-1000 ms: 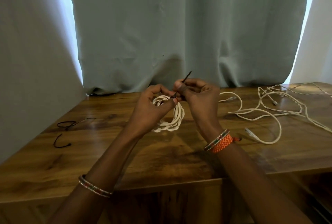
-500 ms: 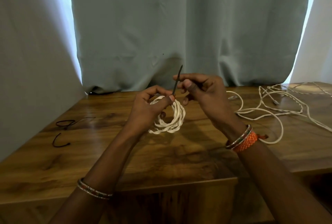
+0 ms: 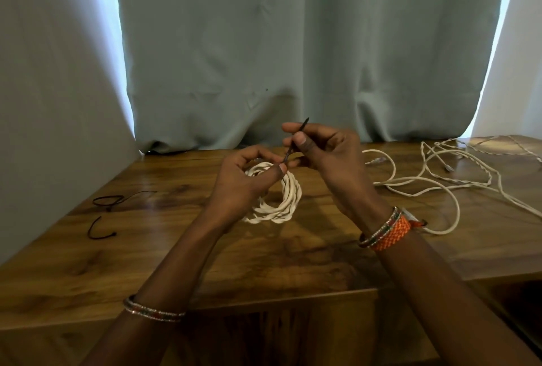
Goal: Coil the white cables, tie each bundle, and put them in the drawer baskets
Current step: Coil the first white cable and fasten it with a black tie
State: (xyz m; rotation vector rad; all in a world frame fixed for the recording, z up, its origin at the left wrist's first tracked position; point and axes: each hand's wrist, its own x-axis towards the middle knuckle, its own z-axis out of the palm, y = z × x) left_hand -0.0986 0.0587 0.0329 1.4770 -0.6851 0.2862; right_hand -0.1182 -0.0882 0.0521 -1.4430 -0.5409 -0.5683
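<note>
Layout around the coiled cable bundle [image 3: 275, 198] on the counter [image 3: 176, 248]

The left hand [image 3: 243, 184] holds the bundle from its left; the right hand [image 3: 325, 154] sits just right of and above it, pinching a thin tie [image 3: 294, 142] that rises from the bundle's top. Loose cables [image 3: 440, 184] sprawl well right of the bundle, 2 spare ties [image 3: 107, 201] lie far left, and a curtain [image 3: 293, 57] hangs behind.

Both forearms are reaching forward, hands raised close together. The left hand [image 3: 243, 181] is curling its fingers in a grip; the right hand [image 3: 325, 151] is pinching with thumb and forefinger.
</note>
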